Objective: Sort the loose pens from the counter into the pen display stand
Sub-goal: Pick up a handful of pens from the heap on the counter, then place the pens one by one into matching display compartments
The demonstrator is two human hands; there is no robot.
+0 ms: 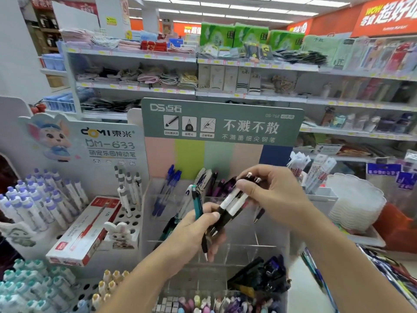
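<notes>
While held above the clear acrylic pen display stand [228,251], bundle of black-and-white pens [232,205] gripped at both ends: left hand [198,231] curled round the lower part, together with a teal pen [196,203] standing upright between thumb and fingers; right hand [268,190] pinching the upper part, thumb across the white barrels, silver pen tops poking out above the knuckles. Bundle tilted, tops up and to the right, tips down and to the left, one tip showing below the left palm. Behind the hands, in the stand's back compartments, blue pens [168,190] leaning at left, dark purple pens [217,184] further right. Low in the stand's front, heap of black and dark blue pens [261,276]. Grey-green header card [222,123] rising behind the stand. Left of it, red-and-white pen box [86,231] lying across a white holed rack [133,220], purple-capped pens [33,199] standing beyond. Far right, on the counter edge, loose pens [383,267], blurred.
</notes>
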